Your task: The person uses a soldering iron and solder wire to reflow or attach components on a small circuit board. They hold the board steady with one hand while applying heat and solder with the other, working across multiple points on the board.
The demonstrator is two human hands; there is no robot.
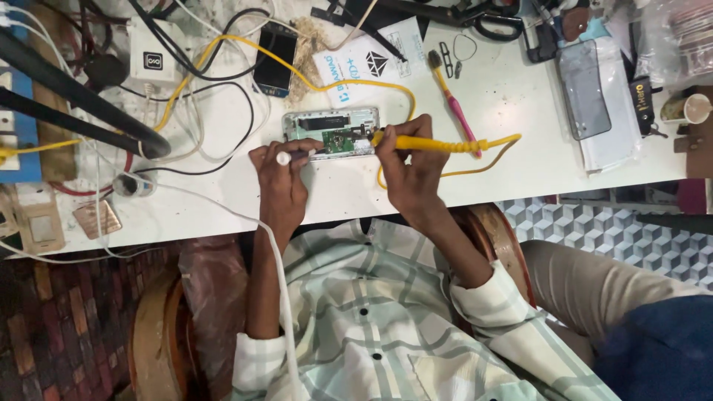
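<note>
Lying near the middle of the white desk [520,160], a short way in from its near edge, an opened phone [330,134] showed its green circuit board. The right hand [408,167] was closed around a yellow-handled soldering iron [427,143], its tip resting on the board. The left hand [281,182] was curled around a thin white cable [276,260], pinching its end just beside the phone's left side. The iron's yellow cord [223,46] looped toward the far left corner. A pink-handled brush [454,104] lay just right of the phone. Another dark phone [275,59] sat further back, near a white paper packet [368,63]. Scissors [486,18] lay at the far edge, and a glass panel [584,89] toward the right end.
</note>
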